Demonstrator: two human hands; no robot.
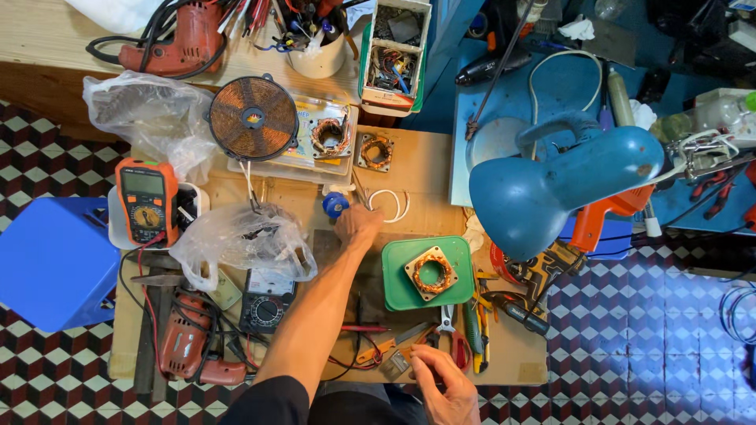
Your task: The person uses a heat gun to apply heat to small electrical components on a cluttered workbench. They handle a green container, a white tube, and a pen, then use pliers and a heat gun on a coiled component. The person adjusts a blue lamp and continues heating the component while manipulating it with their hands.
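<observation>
The right hand (445,378), nearest, was curled over small tools; its grasp could not be told. The left hand (358,227) was closed beside a small, light, rigid blue roll (335,205), best gripped round its rim.

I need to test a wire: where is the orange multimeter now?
In the head view, the orange multimeter lies at the left of the workbench, between two clear plastic bags, above a red drill.

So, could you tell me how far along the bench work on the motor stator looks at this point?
Looks done: one copper-wound stator sits on the green tray. In hand: the left hand reaches to a blue roll by white wire; the right hand rests by the pliers at the near edge. Seemingly left: two more stators wait at the back.
</observation>
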